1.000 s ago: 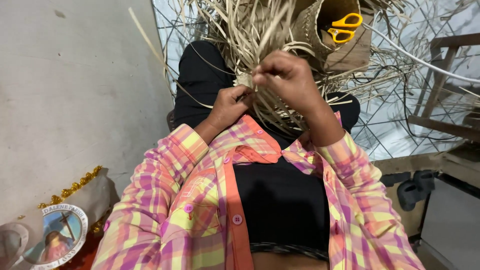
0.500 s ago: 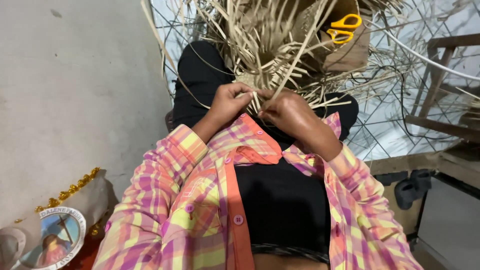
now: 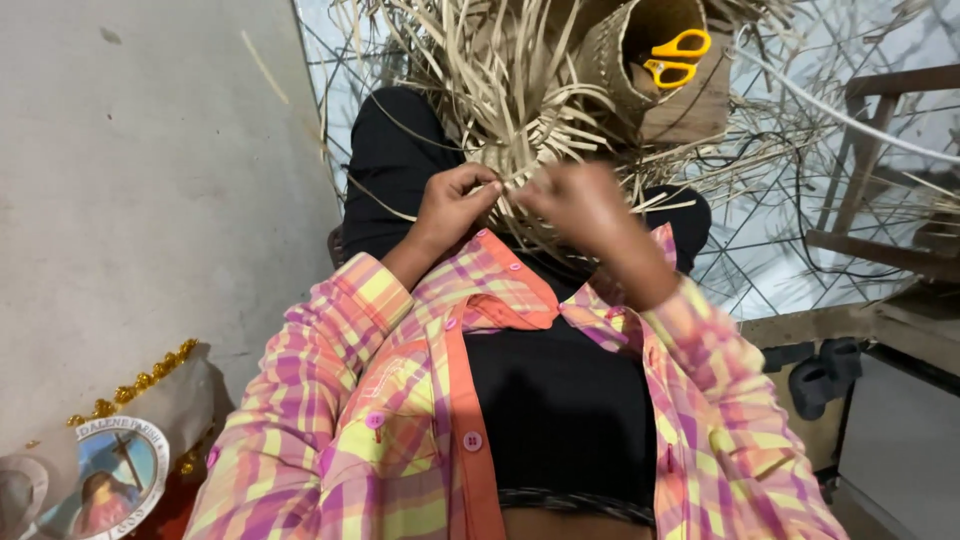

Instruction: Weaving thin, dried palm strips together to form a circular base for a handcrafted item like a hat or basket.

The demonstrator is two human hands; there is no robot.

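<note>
On my lap rests a half-woven piece of pale straw strips [image 3: 520, 110], its loose ends fanning upward. My left hand [image 3: 452, 203] pinches a strip at the lower edge of the weave. Just to its right, my right hand [image 3: 583, 205] is blurred and its fingers close on strips at the same edge. Both sleeves are pink, orange and yellow plaid. My black trousers [image 3: 395, 160] show under the straw.
A small woven basket [image 3: 640, 65] behind the weave holds yellow-handled scissors [image 3: 672, 57]. A grey wall [image 3: 140, 180] fills the left. A wooden frame [image 3: 880, 230] and thin wires lie on the right. A round picture plaque with gold beads [image 3: 110, 480] sits at lower left.
My right hand has dropped from up in the straw down to the weave's lower edge beside my left hand. The left hand has stayed at the same spot.
</note>
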